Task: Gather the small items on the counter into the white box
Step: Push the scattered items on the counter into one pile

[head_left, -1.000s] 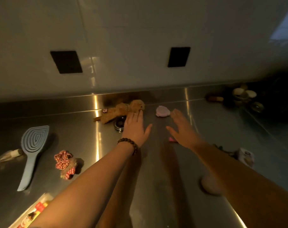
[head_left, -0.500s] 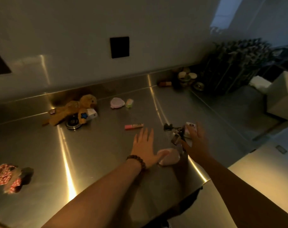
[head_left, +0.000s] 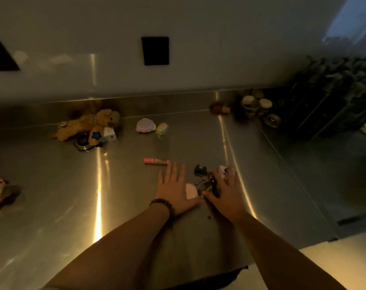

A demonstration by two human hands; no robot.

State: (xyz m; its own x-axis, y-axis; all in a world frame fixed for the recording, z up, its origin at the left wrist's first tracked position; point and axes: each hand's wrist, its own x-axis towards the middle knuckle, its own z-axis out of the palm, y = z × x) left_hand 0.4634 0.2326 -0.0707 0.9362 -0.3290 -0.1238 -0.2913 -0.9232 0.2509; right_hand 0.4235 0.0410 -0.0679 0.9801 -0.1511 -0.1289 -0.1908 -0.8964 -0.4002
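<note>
Head view: left hand point(head_left: 174, 190) and right hand point(head_left: 227, 194) spread flat, labels unreadable.

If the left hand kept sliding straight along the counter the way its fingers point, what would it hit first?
Probably the pink tube: it lies just beyond the left hand, whose fingertips almost reach its right end. The line is close, though, and the fingers might slip past that end.
</note>
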